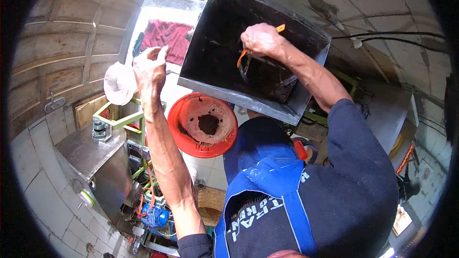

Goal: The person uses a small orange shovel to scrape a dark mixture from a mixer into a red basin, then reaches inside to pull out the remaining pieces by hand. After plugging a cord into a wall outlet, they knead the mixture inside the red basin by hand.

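Observation:
My right hand (262, 40) is closed around a tool with an orange handle (281, 28), reaching into a large dark metal hopper (253, 99). Below the fist, an orange part and a greyish lower end point down into the hopper; dark residue coats its inner floor. My left hand (149, 69) is raised left of the hopper, fingers partly bent and thumb apart, with nothing visible in it. Beside its wrist, overlapping it in this view, is a white bowl-like item (118, 85). Under the hopper's near edge sits a red basin (204, 153) with dark brown material in its middle.
A red cloth (166, 38) lies beyond the hopper on the left. At the left stand a metal tank (93, 150), a green frame (119, 123) and a blue motor (155, 216). A wooden door (71, 33) is at the upper left. Black cables (401, 34) run along the right wall.

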Action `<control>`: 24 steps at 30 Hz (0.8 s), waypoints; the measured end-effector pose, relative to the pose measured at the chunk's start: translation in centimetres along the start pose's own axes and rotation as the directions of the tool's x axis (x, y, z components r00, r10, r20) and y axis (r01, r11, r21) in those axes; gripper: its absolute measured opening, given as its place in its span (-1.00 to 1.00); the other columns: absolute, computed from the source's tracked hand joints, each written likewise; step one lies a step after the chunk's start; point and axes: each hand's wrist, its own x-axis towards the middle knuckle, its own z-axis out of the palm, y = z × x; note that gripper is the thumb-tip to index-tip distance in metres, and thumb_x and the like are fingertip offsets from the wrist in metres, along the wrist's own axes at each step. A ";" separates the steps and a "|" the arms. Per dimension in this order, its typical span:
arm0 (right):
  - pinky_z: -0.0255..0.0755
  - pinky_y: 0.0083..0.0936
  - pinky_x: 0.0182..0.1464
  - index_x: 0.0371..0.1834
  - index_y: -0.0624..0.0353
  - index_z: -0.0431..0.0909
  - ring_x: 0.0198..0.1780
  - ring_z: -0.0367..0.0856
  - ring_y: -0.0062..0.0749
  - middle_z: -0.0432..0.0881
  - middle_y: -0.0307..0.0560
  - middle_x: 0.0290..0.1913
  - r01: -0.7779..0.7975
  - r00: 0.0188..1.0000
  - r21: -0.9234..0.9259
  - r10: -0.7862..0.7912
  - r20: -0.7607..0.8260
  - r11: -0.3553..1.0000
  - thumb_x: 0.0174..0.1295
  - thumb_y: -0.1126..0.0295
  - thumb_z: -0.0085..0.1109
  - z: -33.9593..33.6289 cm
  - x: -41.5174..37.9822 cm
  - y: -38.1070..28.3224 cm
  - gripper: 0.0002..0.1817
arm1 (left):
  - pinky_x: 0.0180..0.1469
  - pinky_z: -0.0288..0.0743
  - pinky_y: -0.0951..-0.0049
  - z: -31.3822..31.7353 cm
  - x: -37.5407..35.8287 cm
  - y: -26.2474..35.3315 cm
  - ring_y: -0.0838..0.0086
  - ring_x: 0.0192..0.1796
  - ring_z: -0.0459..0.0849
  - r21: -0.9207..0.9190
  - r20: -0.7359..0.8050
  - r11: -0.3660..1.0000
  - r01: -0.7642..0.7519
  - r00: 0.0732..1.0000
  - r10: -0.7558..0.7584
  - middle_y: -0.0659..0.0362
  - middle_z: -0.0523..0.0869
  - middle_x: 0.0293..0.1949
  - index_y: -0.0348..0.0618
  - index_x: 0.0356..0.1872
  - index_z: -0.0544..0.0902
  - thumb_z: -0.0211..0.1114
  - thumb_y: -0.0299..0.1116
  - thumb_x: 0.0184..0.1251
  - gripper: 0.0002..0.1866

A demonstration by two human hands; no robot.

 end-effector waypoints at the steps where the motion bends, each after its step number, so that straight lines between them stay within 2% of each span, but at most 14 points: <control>1: 0.61 -0.06 -0.30 -0.48 0.12 0.70 -0.33 0.75 0.06 0.73 0.09 -0.42 -0.009 1.000 0.021 0.008 0.028 1.000 0.08 0.31 0.19 0.5 -0.1 -0.7 -0.84 | 0.09 0.59 0.34 -0.1 0.0 0.1 0.25 -0.09 0.81 -0.032 -0.016 0.999 -0.013 1.000 0.012 -0.07 0.83 -0.13 -0.34 -0.05 0.77 0.43 -0.13 0.30 -0.57; 3: 0.62 -0.06 -0.31 -0.48 0.08 0.70 -0.35 0.75 0.04 0.74 0.06 -0.41 0.022 0.989 -0.002 -0.022 0.145 1.000 0.17 0.32 0.11 4.9 -0.3 -0.3 -0.80 | 0.08 0.59 0.34 -0.5 -0.4 0.8 0.25 -0.09 0.81 -0.045 0.006 0.999 0.011 1.000 -0.011 -0.07 0.83 -0.13 -0.35 -0.05 0.76 0.43 -0.13 0.30 -0.57; 5: 0.61 -0.04 -0.33 -0.50 0.12 0.69 -0.36 0.74 0.05 0.73 0.09 -0.44 -0.073 0.991 -0.017 0.075 0.114 0.997 0.15 0.33 0.12 2.0 -1.0 -0.8 -0.81 | 0.07 0.60 0.35 -0.5 -0.2 1.2 0.26 -0.10 0.81 -0.064 0.022 0.997 0.041 0.999 -0.040 -0.06 0.83 -0.14 -0.35 -0.05 0.76 0.43 -0.13 0.31 -0.57; 7: 0.59 -0.03 -0.35 -0.51 0.14 0.67 -0.38 0.74 0.07 0.71 0.12 -0.46 0.035 0.995 0.041 -0.031 -0.091 0.999 0.15 0.32 0.11 -0.1 -1.5 -0.4 -0.79 | 0.06 0.60 0.35 -0.4 -0.4 1.0 0.28 -0.11 0.81 0.005 -0.023 0.999 -0.037 0.999 0.037 -0.06 0.83 -0.15 -0.37 -0.06 0.76 0.44 -0.14 0.31 -0.57; 9: 0.58 -0.02 -0.37 -0.50 0.17 0.67 -0.39 0.73 0.10 0.71 0.14 -0.46 -0.047 0.999 0.096 0.047 0.003 0.994 0.14 0.31 0.10 -0.1 -1.1 -0.2 -0.79 | 0.05 0.60 0.35 -0.3 -0.5 1.2 0.29 -0.12 0.81 0.007 -0.025 0.999 -0.046 0.999 0.046 -0.05 0.83 -0.15 -0.37 -0.06 0.76 0.44 -0.14 0.31 -0.57; 11: 0.58 -0.01 -0.37 -0.49 0.19 0.67 -0.37 0.73 0.12 0.72 0.16 -0.44 0.033 0.999 0.035 -0.033 0.019 0.999 0.15 0.31 0.09 1.8 -0.9 0.0 -0.77 | 0.05 0.60 0.35 -0.6 -0.6 1.5 0.29 -0.11 0.81 0.028 -0.011 0.999 -0.027 1.000 0.027 -0.06 0.83 -0.14 -0.38 -0.06 0.76 0.44 -0.14 0.31 -0.57; 12: 0.58 -0.03 -0.37 -0.50 0.21 0.66 -0.36 0.73 0.13 0.71 0.16 -0.44 0.090 0.994 -0.013 -0.091 -0.057 0.996 0.15 0.31 0.10 1.8 -1.1 -0.5 -0.77 | 0.05 0.60 0.35 -0.9 -0.6 1.5 0.29 -0.11 0.81 0.031 -0.014 0.999 -0.029 0.999 0.030 -0.06 0.83 -0.14 -0.38 -0.06 0.76 0.44 -0.14 0.31 -0.57; 13: 0.59 -0.05 -0.37 -0.50 0.17 0.66 -0.35 0.73 0.12 0.72 0.12 -0.43 0.000 0.999 0.030 -0.002 0.045 1.000 0.15 0.30 0.10 1.4 -1.2 -0.3 -0.78 | 0.06 0.60 0.35 -0.8 -0.6 1.5 0.29 -0.11 0.81 -0.001 -0.002 1.000 -0.024 1.000 0.024 -0.06 0.83 -0.14 -0.38 -0.06 0.76 0.44 -0.14 0.31 -0.57; 15: 0.60 -0.07 -0.37 -0.51 0.13 0.67 -0.36 0.73 0.10 0.73 0.08 -0.42 -0.050 0.997 0.001 0.050 -0.065 0.999 0.14 0.30 0.12 1.2 -1.5 -0.3 -0.80 | 0.06 0.60 0.35 -0.6 -0.8 1.3 0.29 -0.11 0.81 -0.030 0.024 1.000 -0.007 1.000 0.008 -0.05 0.83 -0.14 -0.38 -0.06 0.76 0.44 -0.15 0.32 -0.58; 17: 0.62 -0.10 -0.35 -0.51 0.10 0.69 -0.34 0.75 0.07 0.74 0.05 -0.39 -0.061 0.998 0.043 0.062 -0.006 0.997 0.12 0.30 0.16 3.1 -1.6 -1.0 -0.82 | 0.05 0.61 0.36 -0.6 -0.8 1.6 0.31 -0.11 0.80 0.064 -0.036 0.997 -0.053 0.998 0.056 -0.05 0.83 -0.15 -0.38 -0.06 0.76 0.44 -0.16 0.32 -0.59; 20: 0.65 -0.13 -0.30 -0.50 0.08 0.74 -0.27 0.78 -0.01 0.77 0.04 -0.36 -0.115 0.938 -0.088 0.138 0.317 0.989 0.09 0.32 0.21 10.9 -2.1 -1.7 -0.85 | 0.06 0.60 0.37 -1.0 -1.3 3.0 0.30 -0.11 0.80 0.050 -0.010 0.999 -0.010 1.000 0.010 -0.05 0.83 -0.13 -0.38 -0.05 0.75 0.44 -0.17 0.32 -0.59; 22: 0.65 -0.12 -0.29 -0.54 0.11 0.73 -0.29 0.78 0.00 0.76 0.05 -0.39 -0.103 0.992 -0.030 0.105 0.063 0.994 0.08 0.33 0.19 13.7 -4.0 0.0 -0.82 | 0.06 0.60 0.37 -1.2 -1.1 3.3 0.30 -0.10 0.80 0.064 -0.001 0.998 0.022 1.000 -0.022 -0.06 0.83 -0.12 -0.38 -0.05 0.75 0.44 -0.17 0.31 -0.59; 23: 0.63 -0.12 -0.30 -0.55 0.13 0.71 -0.31 0.76 0.04 0.73 0.09 -0.44 -0.237 0.970 -0.007 0.237 0.059 0.971 0.03 0.32 0.23 12.2 -3.6 -0.4 -0.85 | 0.06 0.60 0.36 -1.1 -0.9 3.3 0.30 -0.10 0.80 0.075 -0.013 0.997 0.006 1.000 -0.005 -0.06 0.83 -0.12 -0.38 -0.04 0.75 0.44 -0.18 0.31 -0.58; 24: 0.62 -0.10 -0.31 -0.55 0.14 0.70 -0.32 0.75 0.07 0.72 0.12 -0.45 -0.209 0.978 0.056 0.210 0.003 0.976 0.02 0.33 0.23 9.6 -3.9 -0.6 -0.85 | 0.06 0.60 0.36 -0.9 -1.1 2.8 0.30 -0.10 0.80 0.089 -0.011 0.996 -0.007 1.000 0.008 -0.07 0.83 -0.12 -0.39 -0.04 0.75 0.44 -0.18 0.31 -0.58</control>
